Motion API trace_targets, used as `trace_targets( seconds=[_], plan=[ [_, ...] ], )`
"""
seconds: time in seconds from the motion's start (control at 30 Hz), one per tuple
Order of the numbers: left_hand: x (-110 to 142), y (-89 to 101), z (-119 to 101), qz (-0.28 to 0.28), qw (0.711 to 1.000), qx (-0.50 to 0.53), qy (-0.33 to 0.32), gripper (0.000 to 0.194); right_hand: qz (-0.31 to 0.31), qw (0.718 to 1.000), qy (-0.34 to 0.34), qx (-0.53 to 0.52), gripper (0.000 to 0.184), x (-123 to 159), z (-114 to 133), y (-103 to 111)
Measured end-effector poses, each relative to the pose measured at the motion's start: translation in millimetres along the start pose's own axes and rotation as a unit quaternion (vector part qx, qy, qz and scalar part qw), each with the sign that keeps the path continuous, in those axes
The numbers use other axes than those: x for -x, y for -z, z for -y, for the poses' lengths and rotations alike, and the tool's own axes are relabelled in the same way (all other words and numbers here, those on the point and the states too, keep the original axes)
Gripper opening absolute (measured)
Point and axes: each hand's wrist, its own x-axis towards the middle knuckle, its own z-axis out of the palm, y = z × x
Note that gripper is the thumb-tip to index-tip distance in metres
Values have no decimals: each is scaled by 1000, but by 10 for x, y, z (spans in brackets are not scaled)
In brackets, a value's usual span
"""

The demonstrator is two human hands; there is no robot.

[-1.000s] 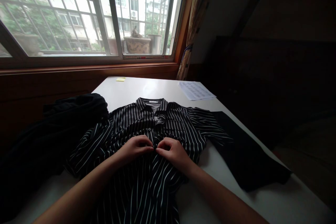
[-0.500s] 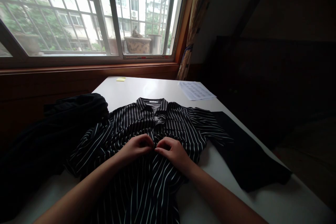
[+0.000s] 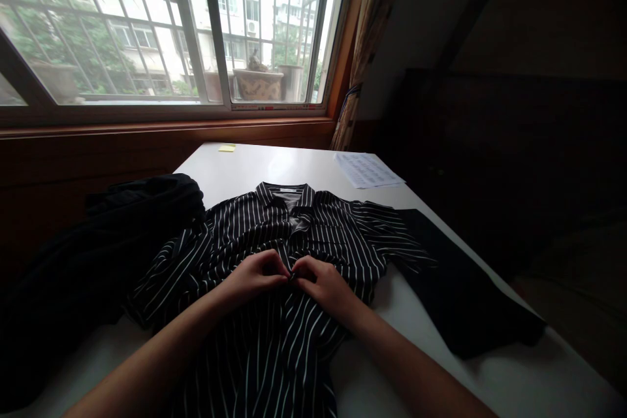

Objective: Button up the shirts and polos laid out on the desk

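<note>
A black shirt with white stripes (image 3: 245, 225) lies face up on the white table, its collar toward the window and its front open at the neck. My left hand (image 3: 262, 273) pinches the front edge of the shirt near the middle of the chest. Right beside it, my right hand (image 3: 318, 279) pinches the cloth from the other side, fingertips almost touching those of the left. A small bit of dark cloth shows between the fingertips; whether a button is there is hidden.
Dark bunched clothing (image 3: 147, 202) is heaped at the left. A flat dark garment (image 3: 470, 294) lies under the right sleeve. Printed sheets (image 3: 367, 170) and a yellow sticky note (image 3: 226, 148) rest on the far part of the table (image 3: 289, 162), below a barred window.
Both hands stay pinched at the same place on the shirt front, with only slight finger movement. A bit of cloth between the fingertips now shows more plainly.
</note>
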Motion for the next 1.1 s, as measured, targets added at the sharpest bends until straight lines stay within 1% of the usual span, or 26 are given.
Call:
trace_targets(
  seconds=[0.07, 0.3, 0.5, 0.67, 0.73, 0.8, 0.87, 0.97, 1.03, 1.1],
  plan=[
    [1, 2, -6, -1, 1000, -15, -4, 18, -12, 1000, -5, -7, 14, -6, -21, 6],
    [4, 50, -19, -36, 993, -110, -21, 17, -26, 1000, -5, -5, 6, -5, -48, 83],
    [-6, 112, 24, -57, 988, -137, -48, 17, -55, 998, 25, 20, 9, -8, -85, 134],
    [-17, 115, 124, -43, 984, -159, -75, 22, -77, 996, 50, 16, 11, 7, -73, 153],
    [-26, 104, 181, -43, 975, -199, -94, 24, -85, 995, 59, 13, 11, 13, -73, 147],
    [-36, 93, 227, -48, 959, -252, -120, 19, -91, 993, 68, 9, 12, 15, -75, 138],
    [-43, 90, 247, -48, 950, -276, -139, 13, -92, 993, 76, 5, 13, 15, -72, 133],
    [-41, 118, 229, -55, 959, -243, -133, 15, -104, 991, 81, 2, 13, 14, -59, 156],
    [-37, 166, 206, -78, 967, -215, -115, 15, -127, 989, 78, 7, 12, 15, -61, 201],
    [-37, 229, 192, -113, 969, -198, -97, 14, -159, 985, 68, 20, 10, 19, -81, 268]
  ],
)
